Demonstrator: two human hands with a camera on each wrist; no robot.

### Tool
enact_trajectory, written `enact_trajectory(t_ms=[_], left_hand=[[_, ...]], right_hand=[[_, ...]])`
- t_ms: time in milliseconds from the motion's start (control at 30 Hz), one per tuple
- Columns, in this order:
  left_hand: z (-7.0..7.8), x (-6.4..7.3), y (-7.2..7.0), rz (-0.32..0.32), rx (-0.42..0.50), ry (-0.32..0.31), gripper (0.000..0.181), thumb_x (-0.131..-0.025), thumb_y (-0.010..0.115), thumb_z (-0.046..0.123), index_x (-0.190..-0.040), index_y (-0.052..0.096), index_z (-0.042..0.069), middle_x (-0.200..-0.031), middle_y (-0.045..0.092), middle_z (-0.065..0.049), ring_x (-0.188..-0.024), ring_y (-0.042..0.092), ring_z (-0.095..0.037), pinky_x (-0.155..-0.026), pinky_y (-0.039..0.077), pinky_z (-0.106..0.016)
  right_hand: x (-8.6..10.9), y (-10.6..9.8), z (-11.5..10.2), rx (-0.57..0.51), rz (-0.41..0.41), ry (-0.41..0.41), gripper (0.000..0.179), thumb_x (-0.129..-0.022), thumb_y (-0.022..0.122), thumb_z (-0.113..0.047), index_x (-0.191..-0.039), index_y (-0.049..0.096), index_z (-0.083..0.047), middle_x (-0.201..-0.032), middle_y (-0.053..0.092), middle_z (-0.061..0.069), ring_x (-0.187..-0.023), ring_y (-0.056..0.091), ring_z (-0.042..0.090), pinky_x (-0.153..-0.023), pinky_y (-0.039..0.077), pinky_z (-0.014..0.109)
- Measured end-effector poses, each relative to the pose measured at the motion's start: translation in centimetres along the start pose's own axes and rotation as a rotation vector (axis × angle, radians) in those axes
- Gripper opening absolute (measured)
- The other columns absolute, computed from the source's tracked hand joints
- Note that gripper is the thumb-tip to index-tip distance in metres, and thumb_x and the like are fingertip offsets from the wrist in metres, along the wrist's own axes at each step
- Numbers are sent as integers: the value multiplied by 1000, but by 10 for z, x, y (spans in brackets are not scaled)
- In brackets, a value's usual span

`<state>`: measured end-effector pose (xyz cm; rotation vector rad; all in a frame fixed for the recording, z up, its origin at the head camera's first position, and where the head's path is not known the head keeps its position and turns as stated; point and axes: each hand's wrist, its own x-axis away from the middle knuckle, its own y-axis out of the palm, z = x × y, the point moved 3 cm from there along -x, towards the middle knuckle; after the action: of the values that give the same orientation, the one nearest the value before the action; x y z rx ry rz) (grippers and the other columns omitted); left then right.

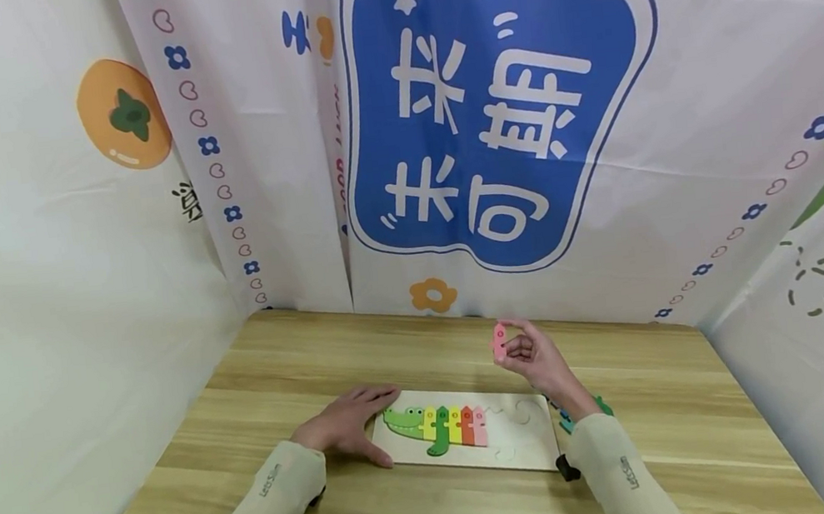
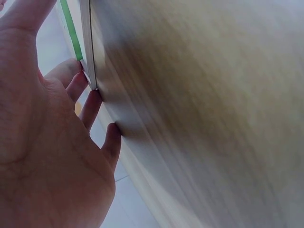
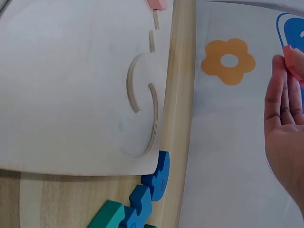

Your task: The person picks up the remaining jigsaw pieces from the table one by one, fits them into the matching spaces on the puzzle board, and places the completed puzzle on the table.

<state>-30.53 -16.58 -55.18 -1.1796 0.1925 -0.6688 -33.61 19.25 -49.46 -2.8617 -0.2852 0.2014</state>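
Observation:
My right hand [image 1: 541,363] pinches a pink puzzle piece [image 1: 499,343] between thumb and fingers, raised above the far side of the wooden puzzle board [image 1: 526,451]. In the right wrist view, that pink piece shows partly behind the thumb at the right edge. My left hand [image 1: 345,422] rests at the board's left end, fingers spread around its corners. Set in the board is a crocodile: a green head [image 1: 402,423], a green leg [image 1: 439,438], and yellow, green, red and pink strips. Grooves mark the bare right part.
Loose blue pieces [image 3: 161,176] and a teal-green piece [image 3: 107,215] lie beyond the board's right end, partly behind the right forearm in the head view. The wooden table [image 1: 244,383] meets a printed curtain [image 1: 290,245] at its back edge.

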Motion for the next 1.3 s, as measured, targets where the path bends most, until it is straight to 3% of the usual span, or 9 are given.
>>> enact_trajectory(t_ms=[233, 467, 667, 767, 1000, 1300], left_hand=[[1, 0, -1, 1, -7, -3, 116, -72, 83, 71, -165, 30, 27, -172, 26, 2, -156, 25, -32, -122, 29, -58], [1, -1, 0, -2, 0, -5, 116, -72, 83, 71, -165, 30, 27, -172, 26, 3, -156, 25, -32, -123, 29, -58], [1, -1, 0, 3, -1, 5, 117, -71, 83, 71, -165, 30, 25, -171, 27, 2, -156, 26, -32, -122, 30, -58], [0, -1, 0, 5, 0, 5, 117, -71, 83, 72, -165, 31, 25, -171, 28, 3, -156, 27, -32, -122, 30, -58], [-1, -1, 1, 4, -2, 18, 118, -71, 81, 74, -165, 30, 25, -171, 28, 2, -156, 26, -33, -121, 31, -60], [-1, -2, 1, 11, -3, 3, 117, -71, 82, 74, -165, 30, 25, -171, 28, 3, -156, 26, -34, -121, 30, -61]], right_hand=[[1, 0, 0, 11, -17, -9, 67, -91, 77, 0, -150, 49, -16, -106, 71, 16, -90, 70, 17, -80, 60, 24], [4, 1, 1, 26, -31, 4, 69, -88, 77, 6, -149, 50, -10, -102, 71, 14, -86, 70, 15, -80, 61, 25], [9, 3, 4, 52, -61, 45, 66, -88, 77, 7, -146, 53, -11, -100, 70, 12, -86, 70, 19, -82, 63, 36], [15, 4, 6, 67, -92, 56, 66, -87, 78, 5, -146, 53, -11, -101, 69, 13, -88, 70, 22, -81, 63, 39], [32, 11, 18, 133, -150, 98, 67, -85, 84, -3, -144, 53, -9, -101, 71, 10, -87, 71, 20, -77, 61, 30], [52, 25, 28, 174, -231, 112, 56, -84, 84, -4, -133, 58, -8, -97, 70, 10, -80, 72, 21, -73, 61, 34]])
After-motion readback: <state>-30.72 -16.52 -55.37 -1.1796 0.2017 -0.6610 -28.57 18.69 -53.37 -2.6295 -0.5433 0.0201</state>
